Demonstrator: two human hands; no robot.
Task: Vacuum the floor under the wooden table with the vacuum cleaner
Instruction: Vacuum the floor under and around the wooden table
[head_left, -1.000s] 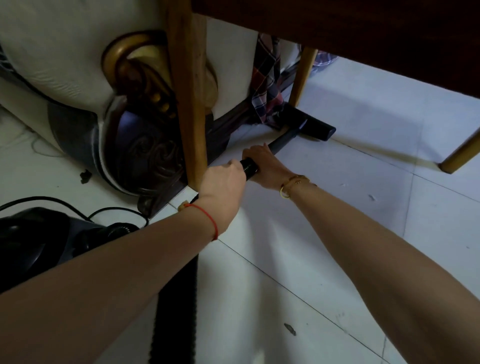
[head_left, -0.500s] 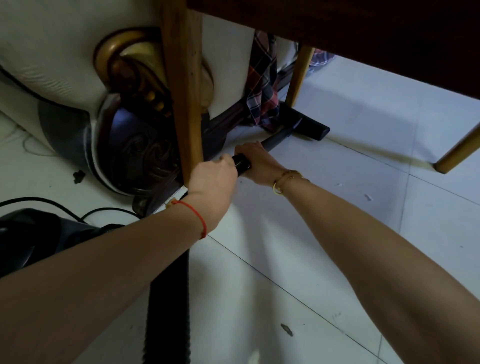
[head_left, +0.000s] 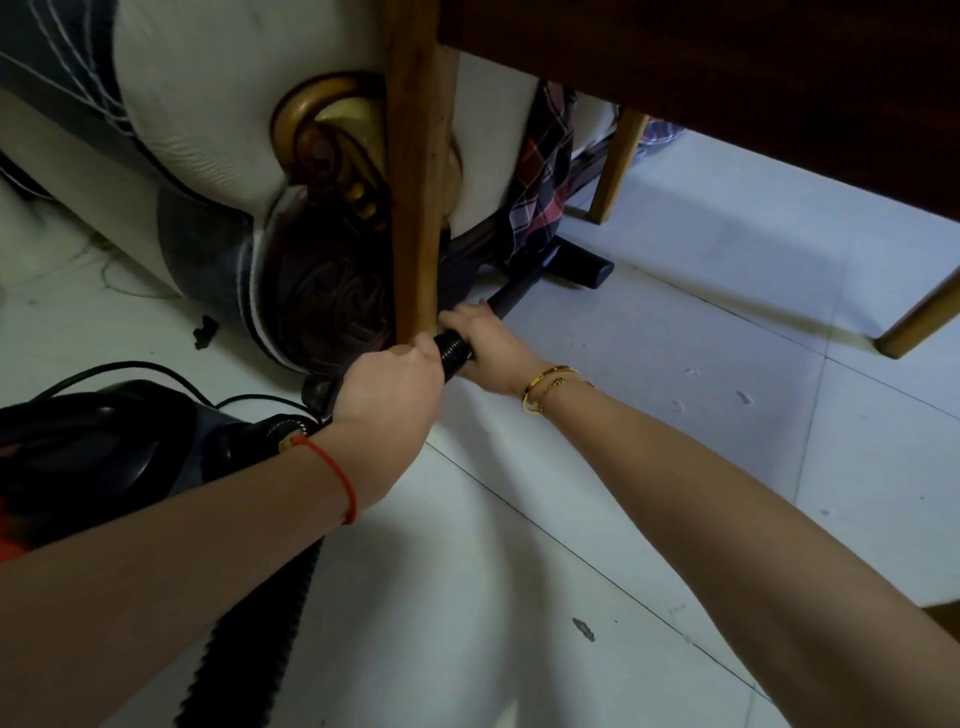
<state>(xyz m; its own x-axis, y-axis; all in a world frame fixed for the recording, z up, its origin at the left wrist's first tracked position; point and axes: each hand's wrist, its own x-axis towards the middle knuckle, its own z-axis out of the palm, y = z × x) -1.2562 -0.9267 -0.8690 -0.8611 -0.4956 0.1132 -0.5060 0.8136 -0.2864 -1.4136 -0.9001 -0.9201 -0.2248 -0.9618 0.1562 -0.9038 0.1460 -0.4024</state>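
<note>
Step in hand, sweeping under the wooden table (head_left: 727, 78): my left hand (head_left: 387, 387) and right hand (head_left: 493, 345) both grip the hose (head_left: 453, 349) beside its near leg (head_left: 415, 208), nozzle (head_left: 584, 267) beneath it; next, I judge, a pull back along the floor (head_left: 675, 338).

One head-worn camera, low and close, looks forward and down past both forearms, under the wooden table (head_left: 727, 78) onto the tiled floor (head_left: 675, 364).

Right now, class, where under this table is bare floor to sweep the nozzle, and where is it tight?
Free: pale tiles right of the nozzle, between the far table leg and right leg. Crowded: near leg, where both hands, left and right, grip the hose beside the sofa.
</note>
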